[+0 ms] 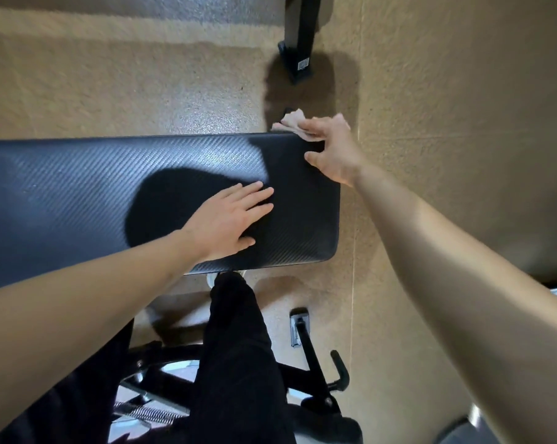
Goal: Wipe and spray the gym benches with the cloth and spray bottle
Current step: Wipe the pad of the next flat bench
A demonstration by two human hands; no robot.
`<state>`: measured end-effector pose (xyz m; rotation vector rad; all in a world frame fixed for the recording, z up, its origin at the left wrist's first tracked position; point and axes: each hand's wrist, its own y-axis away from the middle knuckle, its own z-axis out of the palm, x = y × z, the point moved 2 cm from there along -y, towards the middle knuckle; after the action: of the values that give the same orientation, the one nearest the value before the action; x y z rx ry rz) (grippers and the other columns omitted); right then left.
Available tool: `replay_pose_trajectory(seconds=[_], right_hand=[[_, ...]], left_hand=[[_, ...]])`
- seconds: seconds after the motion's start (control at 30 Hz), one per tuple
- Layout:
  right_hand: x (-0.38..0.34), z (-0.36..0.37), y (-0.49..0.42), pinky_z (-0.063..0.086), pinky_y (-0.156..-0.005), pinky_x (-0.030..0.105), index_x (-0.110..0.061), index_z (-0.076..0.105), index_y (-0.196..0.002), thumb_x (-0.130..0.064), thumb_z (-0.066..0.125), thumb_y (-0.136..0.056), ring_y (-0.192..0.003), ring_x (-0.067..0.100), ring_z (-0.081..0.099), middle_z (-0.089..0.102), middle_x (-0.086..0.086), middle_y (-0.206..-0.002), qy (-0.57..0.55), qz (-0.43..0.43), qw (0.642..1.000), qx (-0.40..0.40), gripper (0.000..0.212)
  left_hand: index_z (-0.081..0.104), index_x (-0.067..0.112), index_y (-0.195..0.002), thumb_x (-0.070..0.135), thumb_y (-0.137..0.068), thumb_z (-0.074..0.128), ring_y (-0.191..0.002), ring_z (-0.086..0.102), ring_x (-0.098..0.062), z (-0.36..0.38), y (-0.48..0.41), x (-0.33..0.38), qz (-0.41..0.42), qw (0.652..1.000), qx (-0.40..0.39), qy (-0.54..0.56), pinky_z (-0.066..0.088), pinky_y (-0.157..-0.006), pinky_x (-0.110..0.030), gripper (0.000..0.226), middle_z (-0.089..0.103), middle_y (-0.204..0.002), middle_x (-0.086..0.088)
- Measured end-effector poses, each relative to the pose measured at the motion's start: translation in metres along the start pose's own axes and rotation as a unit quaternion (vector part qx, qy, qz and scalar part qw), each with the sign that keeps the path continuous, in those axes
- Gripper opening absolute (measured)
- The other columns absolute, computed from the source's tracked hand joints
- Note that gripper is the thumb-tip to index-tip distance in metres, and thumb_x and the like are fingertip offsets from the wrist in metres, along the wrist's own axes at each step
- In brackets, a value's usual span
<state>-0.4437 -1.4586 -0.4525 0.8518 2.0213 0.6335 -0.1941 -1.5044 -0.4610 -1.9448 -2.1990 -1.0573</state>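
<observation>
Head view: black bench pad [78, 193], cloth [291, 120] at corner, tan floor [110, 84].

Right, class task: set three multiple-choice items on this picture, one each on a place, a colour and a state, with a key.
1. Where is the cloth? A at the far corner of the bench B on the floor C on the leg
2. What colour is the bench? A red B black C white
3. How does the left hand lie? A fisted B flat on the bench C round a bottle
Key: A, it shows under the right hand there; B, its top is black; B, its fingers lie straight.
</observation>
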Motion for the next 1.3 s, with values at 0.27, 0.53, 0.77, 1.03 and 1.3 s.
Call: replay_pose_trajectory(seconds=[0.27, 0.53, 0.77, 1.03, 1.3], right_hand=[[-0.051, 0.026, -0.007, 0.027, -0.111, 0.047, -0.035, 0.050, -0.147, -0.016, 0.072, -0.089, -0.141, 0.024, 0.036, 0.052, -0.011, -0.144, 0.140, -0.080, 0.986, -0.052, 0.064], [-0.103, 0.064, -0.009, 0.029, -0.107, 0.052, -0.037, 0.046, -0.148, -0.031, 0.077, -0.086, -0.140, 0.028, 0.035, 0.053, -0.006, -0.142, 0.169, -0.122, 0.975, -0.079, 0.069], [-0.138, 0.091, -0.016, 0.027, -0.111, 0.054, -0.032, 0.041, -0.153, -0.027, 0.076, -0.088, -0.147, 0.030, 0.027, 0.049, -0.006, -0.148, 0.193, -0.132, 0.967, -0.106, 0.074], [-0.183, 0.134, -0.027, 0.026, -0.116, 0.053, -0.034, 0.036, -0.156, -0.026, 0.078, -0.085, -0.144, 0.031, 0.033, 0.050, -0.005, -0.148, 0.215, -0.157, 0.956, -0.127, 0.083], [-0.248, 0.183, -0.030, 0.022, -0.118, 0.062, -0.046, 0.024, -0.155, -0.019, 0.079, -0.085, -0.144, 0.032, 0.034, 0.050, -0.004, -0.149, 0.218, -0.206, 0.942, -0.149, 0.093]], left_hand=[[0.055, 0.019, -0.144, 0.047, -0.081, 0.080, -0.145, 0.040, -0.035, -0.009, 0.060, -0.030, -0.243, 0.961, 0.126, 0.036, 0.036, -0.112, -0.051, 0.073, 0.050, -0.154, -0.008], [0.009, 0.034, -0.162, 0.076, -0.079, 0.065, -0.153, 0.005, -0.051, 0.010, 0.100, -0.055, -0.476, 0.874, 0.047, 0.084, 0.024, -0.117, -0.070, 0.108, -0.001, -0.171, -0.012], [0.007, 0.037, -0.161, 0.077, -0.081, 0.060, -0.154, 0.004, -0.050, 0.006, 0.109, -0.061, -0.449, 0.888, 0.045, 0.089, 0.026, -0.118, -0.067, 0.104, -0.003, -0.171, -0.010], [0.033, 0.027, -0.158, 0.061, -0.088, 0.066, -0.147, 0.030, -0.026, -0.007, 0.152, -0.095, -0.387, 0.902, 0.085, 0.172, 0.044, -0.108, -0.049, 0.085, 0.032, -0.163, 0.004], [0.043, 0.022, -0.153, 0.058, -0.080, 0.075, -0.144, 0.035, -0.035, 0.001, 0.230, -0.148, -0.487, 0.846, 0.153, 0.156, 0.041, -0.110, -0.053, 0.087, 0.036, -0.162, -0.008]])
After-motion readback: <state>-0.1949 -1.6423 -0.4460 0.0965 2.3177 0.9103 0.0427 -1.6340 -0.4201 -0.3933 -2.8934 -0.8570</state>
